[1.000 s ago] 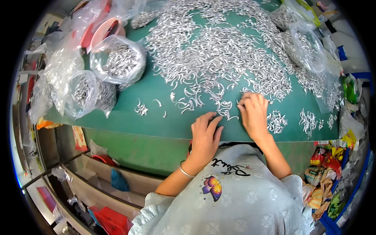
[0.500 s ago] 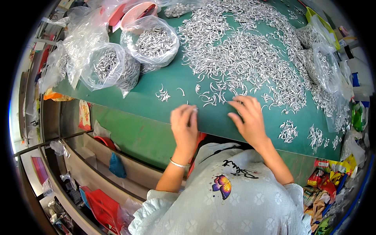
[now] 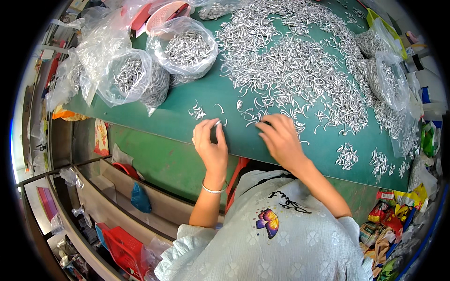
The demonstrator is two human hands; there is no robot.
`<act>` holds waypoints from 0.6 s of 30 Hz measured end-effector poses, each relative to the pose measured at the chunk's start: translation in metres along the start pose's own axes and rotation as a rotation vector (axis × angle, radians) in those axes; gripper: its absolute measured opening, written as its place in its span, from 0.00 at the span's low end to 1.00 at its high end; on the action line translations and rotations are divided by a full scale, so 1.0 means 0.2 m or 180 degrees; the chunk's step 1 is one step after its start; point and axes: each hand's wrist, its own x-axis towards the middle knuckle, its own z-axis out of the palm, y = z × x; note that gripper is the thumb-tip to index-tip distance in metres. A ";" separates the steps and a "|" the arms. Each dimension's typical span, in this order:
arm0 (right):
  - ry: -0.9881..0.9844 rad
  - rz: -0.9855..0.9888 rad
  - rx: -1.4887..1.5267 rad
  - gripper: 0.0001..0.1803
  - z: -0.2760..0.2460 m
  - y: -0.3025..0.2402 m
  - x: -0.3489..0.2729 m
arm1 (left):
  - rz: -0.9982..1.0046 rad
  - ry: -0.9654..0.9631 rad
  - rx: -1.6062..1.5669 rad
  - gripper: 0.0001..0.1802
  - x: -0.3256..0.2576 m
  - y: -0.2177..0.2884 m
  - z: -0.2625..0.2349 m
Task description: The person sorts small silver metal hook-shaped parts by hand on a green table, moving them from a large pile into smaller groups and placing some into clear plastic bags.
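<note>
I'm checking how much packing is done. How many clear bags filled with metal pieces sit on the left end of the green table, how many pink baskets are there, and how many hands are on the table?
Clear bags filled with metal pieces: 2
Pink basket: 1
Hands on the green table: 2, left hand and right hand
Total: 5

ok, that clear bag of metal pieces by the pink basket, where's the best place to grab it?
Probably the loose film at the mouth of the clear bag, coming from above. It sits upright and open on the green table, metal pieces heaped low inside, so the rim is slack plastic and free to pinch; the bulging sides would likely slip.
</note>
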 end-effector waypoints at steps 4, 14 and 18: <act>-0.0186 -0.0468 0.0033 0.11 0.26 -0.09 0.22 | -0.0064 0.0079 -0.0056 0.10 -0.02 -0.01 -0.03; 0.0098 0.0378 0.1209 0.08 -0.03 -0.06 -0.12 | -0.0814 -0.1442 -0.1480 0.08 -0.17 0.23 -0.01; 0.0455 0.1346 0.1649 0.12 -0.17 -0.05 -0.26 | -0.1576 -0.2320 -0.2523 0.11 -0.25 0.37 0.12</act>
